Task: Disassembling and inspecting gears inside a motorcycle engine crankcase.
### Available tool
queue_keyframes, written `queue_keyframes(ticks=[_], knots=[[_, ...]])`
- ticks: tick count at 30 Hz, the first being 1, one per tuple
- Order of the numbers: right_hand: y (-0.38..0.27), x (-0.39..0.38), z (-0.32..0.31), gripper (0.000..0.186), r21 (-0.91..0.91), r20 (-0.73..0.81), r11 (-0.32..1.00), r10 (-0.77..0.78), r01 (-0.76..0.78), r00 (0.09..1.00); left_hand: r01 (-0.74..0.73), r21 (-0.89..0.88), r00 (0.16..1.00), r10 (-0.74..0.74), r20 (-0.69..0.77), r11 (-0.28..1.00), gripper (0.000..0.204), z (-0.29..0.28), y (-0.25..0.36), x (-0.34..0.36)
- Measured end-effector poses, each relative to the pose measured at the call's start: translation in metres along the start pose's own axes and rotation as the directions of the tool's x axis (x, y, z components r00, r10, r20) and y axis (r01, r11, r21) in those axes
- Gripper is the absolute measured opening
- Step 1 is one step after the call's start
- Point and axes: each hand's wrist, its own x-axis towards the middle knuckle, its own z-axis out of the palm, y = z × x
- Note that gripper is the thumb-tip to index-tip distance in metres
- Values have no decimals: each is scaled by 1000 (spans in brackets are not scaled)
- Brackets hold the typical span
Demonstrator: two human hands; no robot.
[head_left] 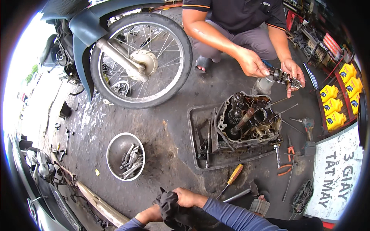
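At the lower middle, my left hand (151, 212) and my right hand (187, 197) are closed on a bunched black cloth (170, 208). Just beyond my right hand lie a yellow-handled screwdriver (234, 174) and a metal-shafted tool (237, 195). An open engine case (227, 125), with shafts and gears inside, rests in a metal tray (191, 142). Across from me, a squatting co-worker in a dark shirt holds a gear shaft (282, 77) in both hands (251, 63) above the case.
Around are a motorbike front wheel (180, 65), a bowl of metal parts (110, 152), a long pale pipe (98, 200), motorbike parts at left (34, 169), a drill (308, 130), orange-handled pliers (285, 167), yellow bottles (334, 120) on a red rack and a white signboard (327, 146).
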Motion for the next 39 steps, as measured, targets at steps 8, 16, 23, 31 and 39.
queue_keyframes(ticks=[8, 16, 23, 31, 39], knots=[[-11, 18, 5, 41, -328, -86, 944, 3, -31, 996, 42, 397, 992, 9, -126, 917, 34, -36, -46, -9], [-10, 0, -7, 64, -370, -368, 901, -365, 226, 855, 63, -430, 704, -346, -621, 901, 54, -41, -31, 0], [11, 30, 61, 53, -857, -268, 514, -500, 33, 824, -548, -836, 633, -639, -437, 28, 39, -30, 13, 45], [35, 46, 66, 38, -619, -428, 764, -523, 183, 737, -17, -213, 511, -175, -841, 977, 53, -35, 58, 49], [44, 64, 51, 45, -435, -364, 725, -684, 534, 633, -158, 211, 674, 262, -691, 965, 56, -46, 84, 41]])
